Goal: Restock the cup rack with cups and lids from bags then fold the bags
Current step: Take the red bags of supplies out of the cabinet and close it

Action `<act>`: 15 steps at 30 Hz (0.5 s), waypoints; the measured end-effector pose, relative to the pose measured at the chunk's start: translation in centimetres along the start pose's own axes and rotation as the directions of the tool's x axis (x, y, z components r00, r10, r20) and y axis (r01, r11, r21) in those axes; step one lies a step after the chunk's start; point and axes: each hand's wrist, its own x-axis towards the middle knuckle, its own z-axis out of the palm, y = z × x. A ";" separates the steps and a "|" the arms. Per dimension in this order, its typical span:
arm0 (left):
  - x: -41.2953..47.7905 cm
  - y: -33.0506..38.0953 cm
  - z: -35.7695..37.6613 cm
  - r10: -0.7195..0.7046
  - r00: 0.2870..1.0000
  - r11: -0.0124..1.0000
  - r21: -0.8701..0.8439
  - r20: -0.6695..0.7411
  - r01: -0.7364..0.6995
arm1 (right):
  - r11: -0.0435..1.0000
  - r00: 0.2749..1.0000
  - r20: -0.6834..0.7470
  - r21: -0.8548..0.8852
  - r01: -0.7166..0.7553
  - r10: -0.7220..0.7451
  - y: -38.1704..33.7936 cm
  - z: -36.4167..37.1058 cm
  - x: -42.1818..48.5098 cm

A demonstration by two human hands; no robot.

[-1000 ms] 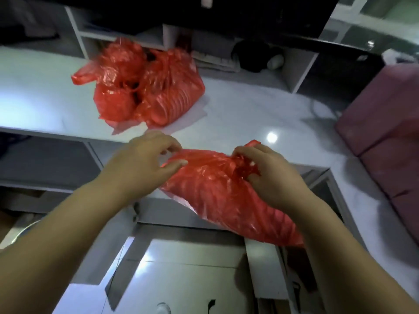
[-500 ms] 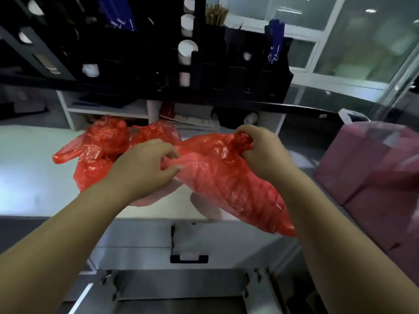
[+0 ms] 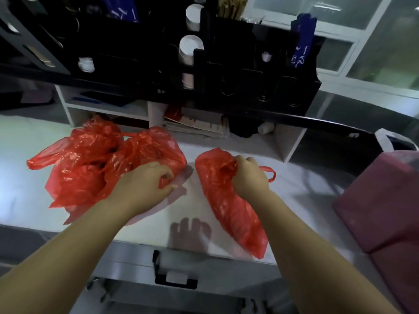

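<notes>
1. Thin, glossy, wrinkled plastic: the crumpled red bags (image 3: 99, 164) sit heaped on the pale, smooth tabletop (image 3: 20, 200) at left. The long red bag (image 3: 233, 214), a tapered tube shape, lies right of centre with its tail at the near edge.
2. Behind, the black cup rack (image 3: 238, 71) shows a white paper cup stack (image 3: 190, 51); its other slots are too dark to read. The red film veils whatever fills the bags. A dusky pink box (image 3: 385, 211) is cut off at right.
3. Left hand (image 3: 145, 184): grip narrow, fingers curled, pinching the heap's near right edge. Right hand (image 3: 249, 177): grip closed round the long bag's bunched neck, one loop handle (image 3: 271, 173) poking out.
</notes>
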 end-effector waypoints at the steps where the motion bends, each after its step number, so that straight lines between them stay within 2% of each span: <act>1: 0.0 -0.1 0.3 -0.005 1.000 1.000 0.007 0.014 0.005 | 1.000 1.000 0.012 -0.005 -0.002 0.002 0.1 0.2 0.1; 9: -1.6 -2.4 0.0 -0.008 0.999 1.000 -0.002 0.035 0.008 | 0.984 0.999 0.033 -0.171 0.046 -0.041 -1.7 -1.6 -1.4; 15: -7.2 -6.1 -1.7 -0.016 1.000 0.996 -0.092 0.023 0.018 | 0.981 0.972 -0.137 -0.055 0.185 -0.191 -7.0 -2.2 -7.3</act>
